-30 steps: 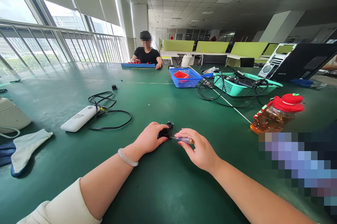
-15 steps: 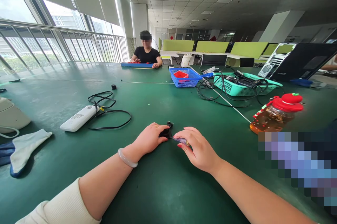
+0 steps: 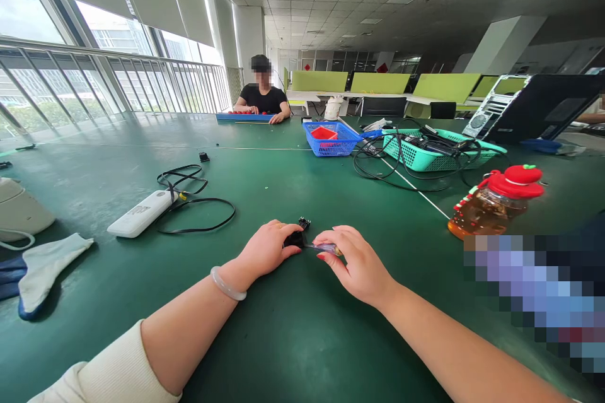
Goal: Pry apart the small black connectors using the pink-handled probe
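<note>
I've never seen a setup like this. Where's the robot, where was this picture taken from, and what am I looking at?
There's no robot: these are a person's own bare hands. The camera is worn on their head, looking forward and down, so the arms reach in from the bottom.

The left hand holds a small black part on the green table. The right hand grips a screwdriver pointed at it; the exact contact is too small to make out.

To the left lie a glove and a white device with a black cord. Beyond are a blue basket and a green basket; a red-lidded bottle stands right. Another person sits across the table.
</note>
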{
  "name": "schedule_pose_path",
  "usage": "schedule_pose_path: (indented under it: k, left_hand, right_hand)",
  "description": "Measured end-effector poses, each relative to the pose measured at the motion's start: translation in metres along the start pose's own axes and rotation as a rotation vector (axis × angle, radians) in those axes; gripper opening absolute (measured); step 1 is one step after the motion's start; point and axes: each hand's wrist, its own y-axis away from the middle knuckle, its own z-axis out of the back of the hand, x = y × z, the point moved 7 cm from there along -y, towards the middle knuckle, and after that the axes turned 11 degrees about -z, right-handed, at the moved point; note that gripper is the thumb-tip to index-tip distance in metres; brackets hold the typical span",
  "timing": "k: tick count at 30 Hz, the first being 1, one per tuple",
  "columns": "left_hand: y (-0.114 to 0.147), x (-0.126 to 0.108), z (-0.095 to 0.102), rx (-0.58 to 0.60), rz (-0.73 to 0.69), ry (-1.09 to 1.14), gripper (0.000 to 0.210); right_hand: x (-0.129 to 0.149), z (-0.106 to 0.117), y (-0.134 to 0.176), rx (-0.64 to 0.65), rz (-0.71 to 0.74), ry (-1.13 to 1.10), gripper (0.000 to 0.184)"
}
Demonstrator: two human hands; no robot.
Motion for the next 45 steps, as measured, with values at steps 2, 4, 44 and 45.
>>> schedule_pose_path:
  k: [2,4,44,45]
  left_hand:
    - [0.0,0.0,-0.001,0.002,0.006,-0.001,0.04]
    - [-0.001,0.0,-0.001,0.004,0.01,0.0,0.04]
    - [-0.003,-0.007,-0.001,0.069,-0.034,0.078,0.046]
    - [-0.003,-0.007,-0.001,0.066,-0.036,0.078,0.045]
  right_hand:
    - [0.001,-0.001,0.0,0.012,0.001,-0.008,0.023]
    - [0.003,-0.003,0.001,0.032,0.013,-0.012,0.032]
    - [0.006,-0.002,0.005,-0.046,0.009,-0.024,0.01]
    - [0.007,-0.003,0.005,-0.038,0.012,-0.013,0.01]
